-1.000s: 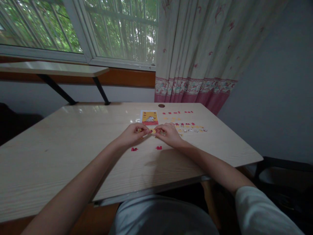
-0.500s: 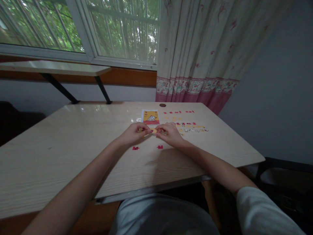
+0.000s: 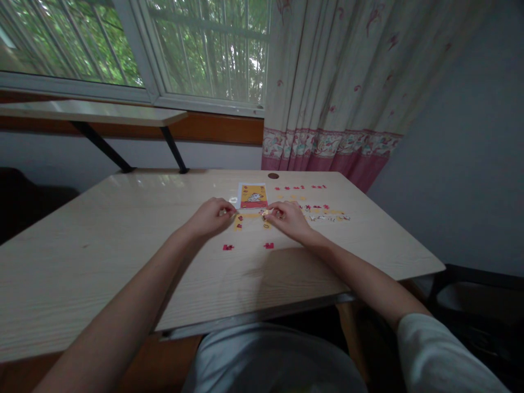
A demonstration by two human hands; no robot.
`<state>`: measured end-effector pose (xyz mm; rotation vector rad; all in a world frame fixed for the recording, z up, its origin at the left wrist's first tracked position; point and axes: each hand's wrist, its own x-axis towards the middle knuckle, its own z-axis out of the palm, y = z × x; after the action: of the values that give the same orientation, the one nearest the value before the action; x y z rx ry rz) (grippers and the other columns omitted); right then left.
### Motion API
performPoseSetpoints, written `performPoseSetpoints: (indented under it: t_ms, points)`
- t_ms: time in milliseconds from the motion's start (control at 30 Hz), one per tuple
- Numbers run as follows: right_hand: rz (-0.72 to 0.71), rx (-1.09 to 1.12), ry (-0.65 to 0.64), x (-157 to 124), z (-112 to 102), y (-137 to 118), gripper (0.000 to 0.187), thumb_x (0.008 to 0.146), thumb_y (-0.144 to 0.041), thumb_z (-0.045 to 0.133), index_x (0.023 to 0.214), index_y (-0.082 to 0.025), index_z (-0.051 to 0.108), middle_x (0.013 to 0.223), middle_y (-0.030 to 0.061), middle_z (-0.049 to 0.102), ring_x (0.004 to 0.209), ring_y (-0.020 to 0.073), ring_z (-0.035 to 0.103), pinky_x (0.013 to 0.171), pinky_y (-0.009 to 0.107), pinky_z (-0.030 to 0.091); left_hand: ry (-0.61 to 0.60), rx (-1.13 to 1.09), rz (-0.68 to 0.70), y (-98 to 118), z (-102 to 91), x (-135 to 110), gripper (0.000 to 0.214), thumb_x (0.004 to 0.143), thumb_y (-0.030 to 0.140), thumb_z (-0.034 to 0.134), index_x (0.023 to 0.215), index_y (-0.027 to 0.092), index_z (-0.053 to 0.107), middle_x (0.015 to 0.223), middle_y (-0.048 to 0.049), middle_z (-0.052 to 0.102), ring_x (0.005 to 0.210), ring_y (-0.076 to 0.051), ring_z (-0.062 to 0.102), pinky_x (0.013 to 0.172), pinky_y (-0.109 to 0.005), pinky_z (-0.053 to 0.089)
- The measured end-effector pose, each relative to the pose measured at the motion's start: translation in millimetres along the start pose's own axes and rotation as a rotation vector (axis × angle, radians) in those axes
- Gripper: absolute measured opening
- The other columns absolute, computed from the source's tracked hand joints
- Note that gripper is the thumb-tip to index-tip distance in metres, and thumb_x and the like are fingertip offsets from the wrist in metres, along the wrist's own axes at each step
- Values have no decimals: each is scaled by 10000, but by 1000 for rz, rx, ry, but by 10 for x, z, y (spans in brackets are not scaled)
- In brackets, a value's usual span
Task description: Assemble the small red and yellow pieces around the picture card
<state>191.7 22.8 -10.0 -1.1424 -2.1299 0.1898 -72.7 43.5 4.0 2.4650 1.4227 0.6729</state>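
Observation:
My left hand (image 3: 209,216) and my right hand (image 3: 289,218) rest on the wooden table (image 3: 123,245), both with fingers curled into a pinch. Between them lies a short row of joined yellow and red puzzle pieces (image 3: 249,219). The right fingertips pinch a small yellow piece (image 3: 267,213) at the row's right end. What the left fingertips hold is hidden. A yellow and red picture card (image 3: 252,196) lies just beyond the hands. Two loose red pieces, one (image 3: 228,247) and another (image 3: 268,245), sit nearer to me.
Several loose red, yellow and white pieces (image 3: 319,212) are spread to the right of the hands. A round hole (image 3: 273,176) sits at the table's far edge. Beyond are a window (image 3: 135,49), a flowered curtain (image 3: 335,87) and a shelf (image 3: 90,112).
My hands have drawn apart, the left going left and the right going right and slightly forward. The joined row of pieces between them now shows on the table.

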Motion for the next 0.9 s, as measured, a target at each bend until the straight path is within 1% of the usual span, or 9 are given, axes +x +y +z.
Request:
performPoseSetpoints:
  t_ms: [100, 233, 367, 467, 600, 767, 900]
  points:
    - [24, -25, 18, 22, -20, 80, 214, 837, -372, 623, 975, -215, 669, 777, 3, 687, 739, 143, 586, 787, 299, 332, -25, 96, 14, -59, 5, 1, 329, 775, 309, 481, 929, 147, 722, 909, -114, 685, 861, -237, 606, 817, -356, 459]
    - [57, -42, 70, 60, -47, 216, 206, 838, -350, 608, 968, -204, 672, 739, 5, 672, 723, 147, 590, 768, 295, 358, -48, 148, 8, -72, 33, -5, 361, 800, 347, 466, 964, 150, 719, 962, -129, 667, 903, -252, 596, 847, -384, 455]
    - [124, -53, 87, 95, -68, 331, 193, 818, -324, 614, 957, -209, 680, 721, 5, 666, 716, 150, 593, 751, 292, 385, -56, 174, 14, -73, 59, -13, 378, 813, 378, 462, 995, 167, 718, 988, -117, 647, 932, -247, 585, 860, -374, 453]
    - [160, -54, 94, 108, -72, 389, 209, 812, -344, 611, 958, -211, 683, 721, 6, 669, 699, 147, 593, 741, 294, 400, -59, 197, 25, -76, 77, -17, 393, 823, 404, 465, 1031, 177, 709, 1000, -112, 633, 931, -241, 580, 855, -369, 453]
    - [167, -59, 109, 113, -63, 441, 225, 823, -364, 590, 958, -209, 680, 715, 7, 671, 673, 140, 588, 728, 293, 402, -65, 190, 37, -83, 93, -21, 414, 833, 428, 466, 1059, 172, 700, 1010, -123, 617, 920, -241, 574, 843, -377, 452]
    - [193, -77, 92, 115, -72, 456, 242, 829, -373, 581, 979, -209, 675, 721, 13, 676, 676, 141, 586, 712, 286, 402, -61, 193, 49, -102, 110, -20, 393, 833, 435, 474, 1046, 198, 703, 995, -107, 621, 908, -237, 566, 842, -383, 444]
    - [225, -84, 69, 127, -116, 460, 250, 830, -390, 581, 975, -211, 677, 748, 15, 685, 684, 142, 590, 712, 284, 405, -75, 209, 40, -108, 116, -17, 404, 836, 437, 466, 1053, 192, 702, 1005, -115, 617, 908, -241, 567, 838, -380, 444]
